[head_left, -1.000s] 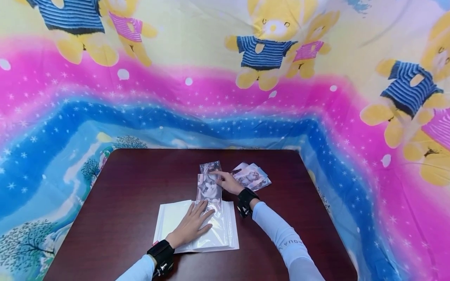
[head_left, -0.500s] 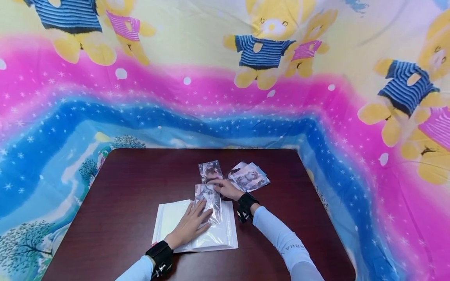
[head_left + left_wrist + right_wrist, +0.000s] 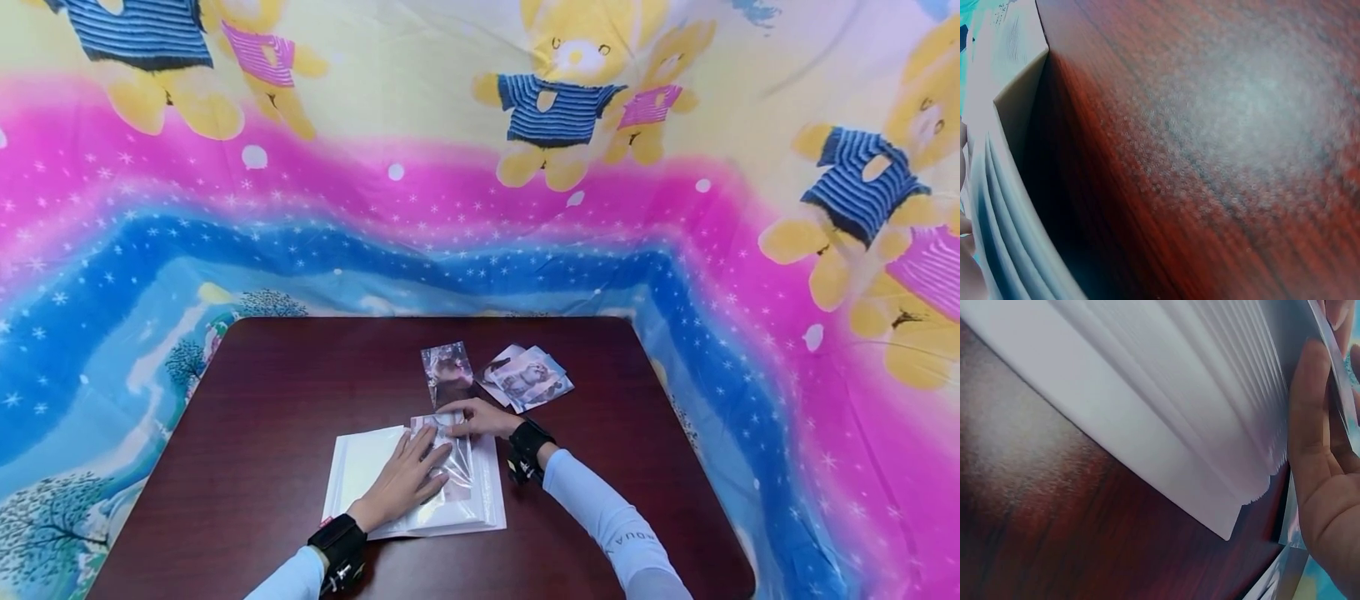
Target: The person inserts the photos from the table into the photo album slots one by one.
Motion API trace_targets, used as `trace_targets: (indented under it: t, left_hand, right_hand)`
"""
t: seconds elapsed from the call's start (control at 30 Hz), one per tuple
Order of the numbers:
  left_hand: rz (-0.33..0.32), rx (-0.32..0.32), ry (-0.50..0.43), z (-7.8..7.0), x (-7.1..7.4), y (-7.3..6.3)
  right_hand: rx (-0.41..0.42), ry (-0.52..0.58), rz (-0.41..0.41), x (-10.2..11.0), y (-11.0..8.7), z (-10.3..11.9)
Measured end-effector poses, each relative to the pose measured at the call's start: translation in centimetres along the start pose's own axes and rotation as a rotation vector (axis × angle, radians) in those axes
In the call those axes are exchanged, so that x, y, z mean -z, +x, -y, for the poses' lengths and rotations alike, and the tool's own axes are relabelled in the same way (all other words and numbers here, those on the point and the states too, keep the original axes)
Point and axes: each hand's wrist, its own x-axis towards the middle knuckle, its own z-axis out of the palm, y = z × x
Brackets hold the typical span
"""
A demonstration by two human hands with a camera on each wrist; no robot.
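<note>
A white photo album (image 3: 360, 471) lies spread on the table, its right page a shiny clear sleeve. My left hand (image 3: 401, 482) rests on that page with fingers spread. A cat photo (image 3: 424, 421) is mostly inside the sleeve, only its top strip standing out. My right hand (image 3: 483, 418) pinches that strip near its upper right corner. In the right wrist view, thumb and fingers of the right hand (image 3: 1325, 469) lie on either side of the thin sheet, beside the fanned page edges (image 3: 1210, 381). The left wrist view catches mainly the album's layered edge (image 3: 1019, 231) and slivers of fingers.
Behind the album lies another photo (image 3: 448, 367), dark pink and glossy. A loose pile of photos (image 3: 531, 379) sits to its right. The dark red wooden table (image 3: 247, 417) is backed by a hanging cloth (image 3: 420, 200) with printed bears.
My right hand has drawn toward me, sliding the cat photo down into the sleeve. The dark pink photo behind it has come further into sight. The left hand stays on the page.
</note>
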Motion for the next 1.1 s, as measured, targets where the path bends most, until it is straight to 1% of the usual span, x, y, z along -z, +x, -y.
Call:
trace_targets:
  t: [0.13,0.33,0.43,0.5,0.57,0.63,0.73,0.8,0.87,0.93,1.1]
  left_hand:
    - [-0.012,-0.007,0.013,0.0,0.0,0.0]
    - [-0.003,-0.002,0.023,0.1,0.0,0.0]
    - [-0.007,-0.004,-0.017,0.2,0.2,0.1]
    - [-0.013,-0.001,-0.047,0.6,0.4,0.3]
    - [-0.036,0.020,-0.072,1.1,0.7,0.4]
    - [-0.073,0.053,-0.078,1.9,1.0,0.5]
    - [-0.137,0.109,-0.047,3.1,1.5,0.4]
    - [-0.165,0.126,-0.019,3.7,1.7,0.2]
    - [-0.180,0.127,0.010,4.2,1.8,0.0]
    - [-0.190,0.118,0.020,4.4,1.8,-0.1]
    - [-0.212,0.101,0.060,4.4,1.5,-0.1]
  right_hand:
    - [0.015,0.015,0.009,-0.2,-0.3,0.1]
    - [0.033,-0.024,-0.012,-0.4,-0.4,0.0]
    - [0.067,-0.042,-0.026,-0.6,-0.4,-0.2]
    - [0.098,-0.055,-0.036,-0.7,-0.4,-0.4]
    - [0.126,-0.071,-0.044,-0.8,-0.4,-0.5]
    - [0.140,-0.077,-0.052,-0.9,-0.4,-0.6]
    - [0.134,-0.083,-0.053,-1.1,-0.5,-0.7]
    - [0.126,-0.084,-0.055,-1.2,-0.6,-0.7]
    - [0.119,-0.092,-0.056,-1.2,-0.6,-0.7]
    - [0.108,-0.085,-0.063,-1.2,-0.7,-0.7]
    - [0.086,-0.057,-0.102,-1.3,-0.7,-0.8]
